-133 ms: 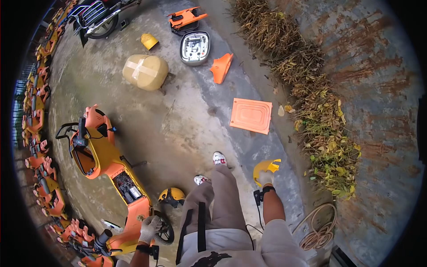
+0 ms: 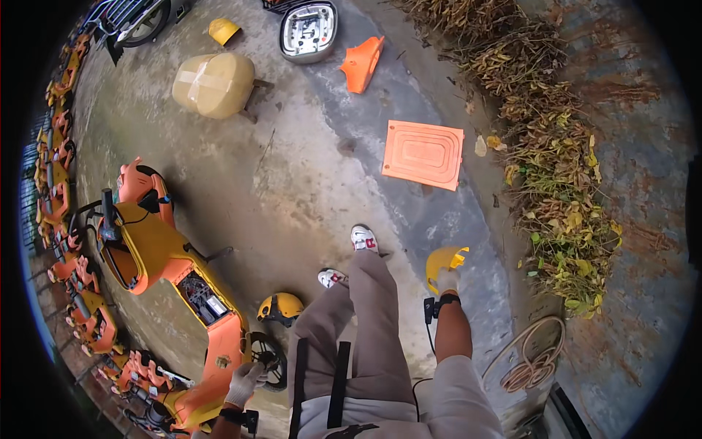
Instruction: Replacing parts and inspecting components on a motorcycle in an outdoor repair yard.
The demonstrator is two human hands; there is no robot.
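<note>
My right hand [image 2: 448,280], in a whitish glove, is closed on a curved yellow plastic panel [image 2: 439,264] with a notched edge, held out to the right of my legs. My left hand [image 2: 244,383], gloved too, hangs low beside the orange front of a scooter [image 2: 213,344] and its black wheel [image 2: 269,360]. Its fingers are curled, and whether anything is in them is hidden. The scooter is orange and yellow, with an uncovered compartment [image 2: 204,297] in its floorboard that shows dark parts inside. A yellow helmet [image 2: 280,308] sits on the ground between the scooter and my legs.
Ahead lie a flat orange lid [image 2: 423,154], an orange cover piece [image 2: 362,64], an open grey-white case [image 2: 308,31], a taped beige seat-like object [image 2: 213,84] and a yellow cylinder [image 2: 224,31]. Dry plants [image 2: 559,197] and a coiled hose [image 2: 530,358] line the right. Scooters [image 2: 88,318] stand along the left.
The view has shifted, so the objects ahead sit higher in the picture. The yellow panel is still in my right hand; my left hand has moved slightly along the scooter's front.
</note>
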